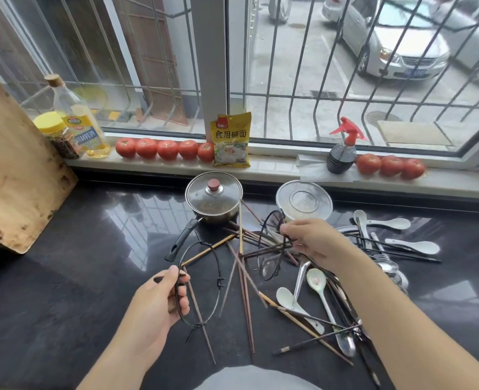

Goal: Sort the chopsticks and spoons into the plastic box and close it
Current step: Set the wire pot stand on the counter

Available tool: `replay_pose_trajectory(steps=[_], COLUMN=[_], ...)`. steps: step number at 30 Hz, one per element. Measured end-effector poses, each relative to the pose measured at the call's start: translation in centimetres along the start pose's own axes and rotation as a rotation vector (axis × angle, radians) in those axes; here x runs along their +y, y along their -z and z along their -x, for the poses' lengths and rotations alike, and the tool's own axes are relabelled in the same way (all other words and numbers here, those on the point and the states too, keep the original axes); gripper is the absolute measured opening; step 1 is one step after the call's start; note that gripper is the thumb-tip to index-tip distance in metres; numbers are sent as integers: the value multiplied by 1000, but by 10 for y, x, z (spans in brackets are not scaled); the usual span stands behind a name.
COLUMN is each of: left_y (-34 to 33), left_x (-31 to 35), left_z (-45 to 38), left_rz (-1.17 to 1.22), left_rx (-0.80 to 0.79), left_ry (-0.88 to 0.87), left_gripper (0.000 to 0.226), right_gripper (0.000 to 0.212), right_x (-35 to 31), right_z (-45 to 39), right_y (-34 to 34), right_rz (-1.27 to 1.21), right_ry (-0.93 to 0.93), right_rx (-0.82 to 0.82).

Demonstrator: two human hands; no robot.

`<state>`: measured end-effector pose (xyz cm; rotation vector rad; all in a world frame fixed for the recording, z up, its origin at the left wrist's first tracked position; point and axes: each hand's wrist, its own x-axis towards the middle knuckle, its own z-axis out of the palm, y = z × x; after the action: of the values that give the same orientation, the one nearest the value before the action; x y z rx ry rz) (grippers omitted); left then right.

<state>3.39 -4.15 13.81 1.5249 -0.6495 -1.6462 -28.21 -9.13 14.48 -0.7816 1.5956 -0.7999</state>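
Near the front edge of the dark countertop (pixel 63 291), the left hand (pixel 154 302) grips a black wire ring (pixel 201 285), fingers curled round its near side, probably lifting it clear of the cutlery; toward the back, beside the lidded plastic bowl (pixel 303 201), the right hand (pixel 311 240) pinches a second wire loop (pixel 272 246), wrist bent down over the pile; both hands are well apart; chopsticks (pixel 244 288) and spoons (pixel 317 291) lie jumbled across the right half, unsorted; no plastic box is identifiable; a small pot (pixel 213 198) stands behind.
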Motion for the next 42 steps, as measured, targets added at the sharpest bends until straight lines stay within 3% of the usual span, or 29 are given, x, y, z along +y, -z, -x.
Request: replay_pose_trajectory(steps=[6, 18, 23, 26, 29, 31, 33, 36, 38, 42], left_y=[1, -7, -13, -14, -10, -4, 4, 32, 55, 94], left_x=[-1, 0, 3, 4, 1, -1, -7, -32, -58, -103], left_z=[5, 7, 7, 9, 10, 12, 15, 13, 7, -10], left_rz=[15, 40, 116, 245, 248, 105, -238, -934, -1365, -1537], left_rx=[1, -26, -72, -92, -109, -147, -149, -40, -33, 227], left_ry=[13, -3, 48, 109, 115, 26, -188, -786, -1084, -1058], left_gripper=[30, 30, 27, 26, 27, 27, 22, 19, 34, 40], right_gripper=[4, 7, 17, 19, 20, 20, 17, 18, 18, 18], right_x=[-17, -24, -9, 11, 25, 31, 38, 47, 51, 56], right_z=[30, 60, 59, 63, 66, 67, 67, 62, 59, 57], right_y=[16, 69, 59, 38, 22, 12, 3, -8, -15, -29], right_rz=[-240, -145, 23, -273, -615, -851, -1042, -1140, -1140, -1155], right_ry=[42, 197, 313, 421, 385, 304, 231, 156, 121, 65], right_rx=[-43, 440, 496, 424, 286, 174, 103, 73, 73, 68])
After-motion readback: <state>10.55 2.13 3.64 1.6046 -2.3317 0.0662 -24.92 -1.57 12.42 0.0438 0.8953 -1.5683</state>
